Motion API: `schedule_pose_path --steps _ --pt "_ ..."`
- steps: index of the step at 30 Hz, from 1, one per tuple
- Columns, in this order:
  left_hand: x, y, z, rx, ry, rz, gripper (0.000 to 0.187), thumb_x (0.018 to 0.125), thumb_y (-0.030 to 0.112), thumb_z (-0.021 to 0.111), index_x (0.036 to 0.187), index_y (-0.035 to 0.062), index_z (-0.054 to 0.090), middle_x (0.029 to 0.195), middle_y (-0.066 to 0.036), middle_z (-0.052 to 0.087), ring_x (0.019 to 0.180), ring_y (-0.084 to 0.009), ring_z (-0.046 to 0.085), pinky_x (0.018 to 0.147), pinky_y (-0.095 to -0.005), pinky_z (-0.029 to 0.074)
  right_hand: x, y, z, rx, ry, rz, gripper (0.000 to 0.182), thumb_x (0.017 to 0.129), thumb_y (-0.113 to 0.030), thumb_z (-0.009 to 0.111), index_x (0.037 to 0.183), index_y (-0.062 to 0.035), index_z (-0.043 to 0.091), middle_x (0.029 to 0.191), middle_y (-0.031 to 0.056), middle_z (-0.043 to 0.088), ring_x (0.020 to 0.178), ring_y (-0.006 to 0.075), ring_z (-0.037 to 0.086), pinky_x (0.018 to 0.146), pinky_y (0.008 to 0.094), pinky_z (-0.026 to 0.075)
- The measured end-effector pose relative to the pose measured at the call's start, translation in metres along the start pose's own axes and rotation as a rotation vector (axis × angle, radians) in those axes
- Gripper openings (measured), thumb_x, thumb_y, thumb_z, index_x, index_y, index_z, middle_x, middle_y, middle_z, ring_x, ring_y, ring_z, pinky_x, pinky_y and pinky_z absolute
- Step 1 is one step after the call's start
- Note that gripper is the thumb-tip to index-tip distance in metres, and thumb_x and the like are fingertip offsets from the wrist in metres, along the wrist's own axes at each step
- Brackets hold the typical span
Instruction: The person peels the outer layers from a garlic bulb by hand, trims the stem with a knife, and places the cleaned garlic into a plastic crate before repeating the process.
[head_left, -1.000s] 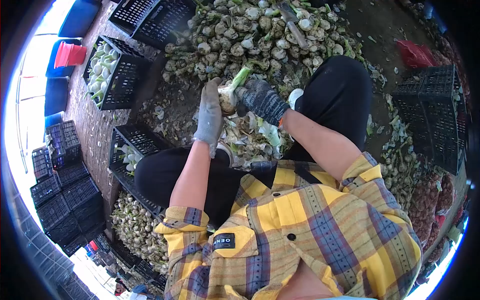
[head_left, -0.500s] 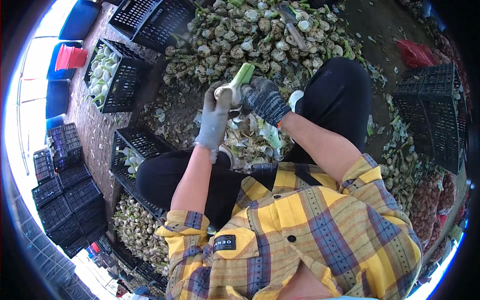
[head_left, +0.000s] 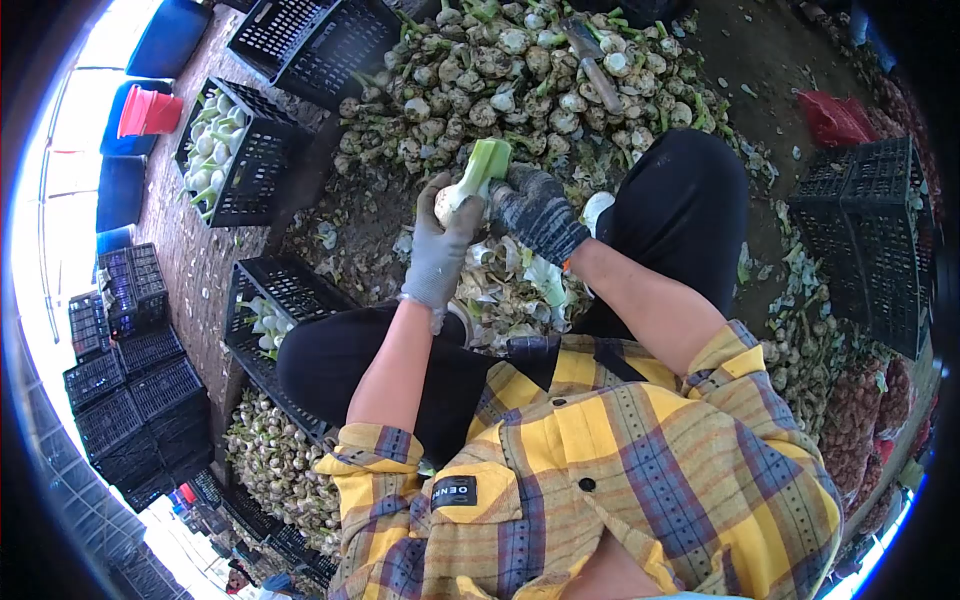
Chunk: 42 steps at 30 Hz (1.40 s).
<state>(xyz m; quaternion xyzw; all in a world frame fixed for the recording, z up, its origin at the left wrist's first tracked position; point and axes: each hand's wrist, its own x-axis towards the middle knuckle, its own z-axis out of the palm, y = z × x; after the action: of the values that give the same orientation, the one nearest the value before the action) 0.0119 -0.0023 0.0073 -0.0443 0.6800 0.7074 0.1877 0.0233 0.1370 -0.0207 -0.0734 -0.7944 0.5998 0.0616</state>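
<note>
In front of my knees I hold a fresh garlic bulb (head_left: pixel 486 163) with a thick, cut green stem pointing up and to the right. My left hand (head_left: pixel 436 255), in a pale grey glove, is closed around the white bulb end. My right hand (head_left: pixel 542 216), in a dark striped glove, is closed at the side of the stem, its fingertips partly hidden. Peeled skins and leaves (head_left: pixel 545 283) lie under both hands. Beyond them is a big heap of untrimmed garlic (head_left: pixel 470 85), with a wooden-handled blade (head_left: pixel 600 82) on top.
Left, a black crate (head_left: pixel 258 165) holds cleaned bulbs, and another crate (head_left: pixel 290 290) by my knee holds a few. More garlic (head_left: pixel 275 465) lies behind it. Stacked black crates (head_left: pixel 145 410) and a red bucket (head_left: pixel 150 112) stand farther left. Right are black crates (head_left: pixel 865 235) and red mesh bags (head_left: pixel 850 425).
The garlic has turned slightly in my left hand, showing more of its stem. My right hand has shifted a little lower and to the right, still at the stem. The view has tilted slightly.
</note>
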Motion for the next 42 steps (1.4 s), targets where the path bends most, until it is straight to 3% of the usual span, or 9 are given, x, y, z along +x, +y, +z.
schedule_pose_path --steps 8,12,16,21,25,29,32,35,42 --pt "0.005 0.008 -0.015 -0.657 -0.274 -0.377 0.042 0.085 0.032 0.058 0.113 0.0019 0.050 0.102 -0.010 0.060 0.084 -0.0201 0.060 0.075 -0.0360 0.052 0.004 0.014 -0.004 0.752 -0.207 0.552 0.021 0.086 -0.016 0.046 0.087 -0.0028 0.062 0.071 0.0119 0.061 0.064 0.0213 0.060 0.060 0.0343 0.048" --pt "0.006 0.012 -0.013 -0.360 -0.228 -0.365 0.048 0.084 0.028 0.060 0.120 0.0001 0.045 0.109 -0.012 0.056 0.092 -0.0212 0.057 0.081 -0.0349 0.049 0.008 0.033 -0.002 0.061 -0.159 0.112 0.024 0.082 -0.020 0.049 0.090 -0.0014 0.062 0.077 0.0191 0.062 0.070 0.0313 0.061 0.065 0.0391 0.048" --pt "0.015 -0.024 -0.021 0.313 0.076 0.136 0.057 0.085 0.022 0.060 0.129 -0.0032 0.035 0.122 -0.015 0.045 0.113 -0.0203 0.044 0.095 -0.0299 0.037 0.010 0.026 0.006 0.038 0.059 0.093 0.029 0.080 -0.023 0.051 0.093 0.0002 0.061 0.083 0.0236 0.061 0.078 0.0376 0.059 0.071 0.0439 0.046" --pt "-0.009 -0.005 0.009 0.235 0.106 0.076 0.062 0.089 0.035 0.053 0.133 -0.0020 0.030 0.127 -0.015 0.042 0.114 -0.0204 0.043 0.099 -0.0303 0.030 -0.007 -0.005 0.006 -0.063 0.011 -0.087 0.026 0.078 -0.019 0.052 0.092 0.0014 0.060 0.083 0.0248 0.060 0.080 0.0401 0.057 0.073 0.0458 0.045" --pt "0.017 -0.026 -0.004 -0.107 0.152 -0.036 0.048 0.090 0.041 0.049 0.117 0.0014 0.046 0.112 -0.011 0.053 0.102 -0.0173 0.052 0.088 -0.0288 0.040 -0.015 -0.001 0.018 0.047 -0.129 -0.022 0.023 0.081 -0.016 0.051 0.094 0.0014 0.060 0.085 0.0199 0.062 0.077 0.0368 0.059 0.070 0.0421 0.047" --pt "0.022 -0.003 0.000 -0.436 0.296 -0.199 0.040 0.090 0.044 0.042 0.105 0.0103 0.056 0.091 -0.005 0.061 0.075 -0.0158 0.058 0.062 -0.0302 0.048 -0.008 -0.020 0.005 0.918 -0.153 0.501 0.020 0.086 -0.013 0.048 0.097 -0.0012 0.060 0.082 0.0051 0.063 0.071 0.0130 0.058 0.061 0.0283 0.048" --pt "0.023 0.006 -0.013 -0.480 0.379 -0.292 0.040 0.086 0.048 0.044 0.094 0.0113 0.059 0.078 -0.003 0.061 0.063 -0.0144 0.059 0.042 -0.0229 0.041 0.012 0.030 -0.006 0.816 -0.134 0.220 0.017 0.088 -0.015 0.049 0.094 -0.0031 0.059 0.080 0.0041 0.061 0.067 0.0119 0.058 0.059 0.0264 0.049" --pt "0.034 -0.003 -0.045 -0.582 0.362 -0.308 0.039 0.086 0.047 0.045 0.088 0.0103 0.058 0.075 -0.004 0.060 0.057 -0.0200 0.058 0.035 -0.0208 0.035 0.019 -0.001 -0.038 1.527 -0.049 0.537 0.018 0.091 -0.015 0.046 0.096 -0.0033 0.058 0.081 0.0044 0.061 0.067 0.0139 0.059 0.064 0.0261 0.051" --pt "0.026 0.007 -0.046 -0.428 0.358 -0.065 0.047 0.089 0.048 0.044 0.098 0.0045 0.059 0.082 -0.003 0.059 0.072 -0.0138 0.056 0.061 -0.0276 0.046 -0.018 0.010 -0.011 -0.478 -0.541 -0.210 0.042 0.078 -0.041 0.056 0.105 -0.0082 0.061 0.094 0.0229 0.061 0.087 0.0347 0.060 0.078 0.0400 0.047"
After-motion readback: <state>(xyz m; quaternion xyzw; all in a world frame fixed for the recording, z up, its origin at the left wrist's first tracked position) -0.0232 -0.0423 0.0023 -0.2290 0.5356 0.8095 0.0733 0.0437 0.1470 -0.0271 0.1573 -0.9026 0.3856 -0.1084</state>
